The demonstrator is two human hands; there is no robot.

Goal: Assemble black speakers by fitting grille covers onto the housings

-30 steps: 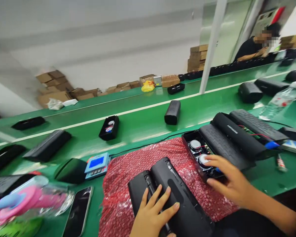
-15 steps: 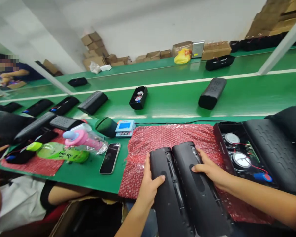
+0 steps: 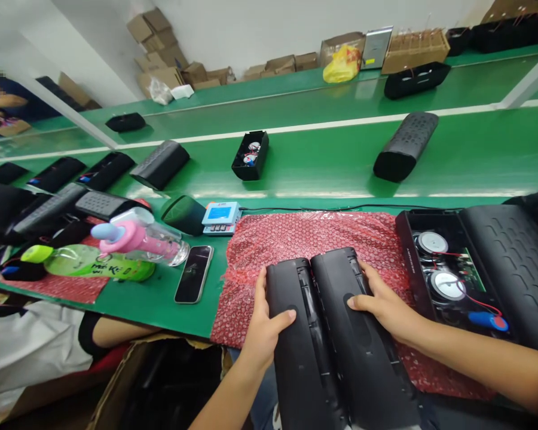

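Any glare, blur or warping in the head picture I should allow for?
Head view throughout: whitish glare streaks the green belt along its near edge; glints speckle the red bubble wrap; the white posts lean outward, likely wide-angle distortion; left hand and right hand look fairly sharp.

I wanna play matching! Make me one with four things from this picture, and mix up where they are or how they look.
Things
1. two long black plastic shells
2. flat, pale-edged rectangular phone
3. crumpled yellow plastic bag
4. small light-blue boxy device

Places and states
A. in front of a brown cardboard box
B. showing a bright blue screen
C. held side by side by the left hand and the right hand
D. lying face up with its display dark

Right pairs: 1-C, 2-D, 3-A, 4-B
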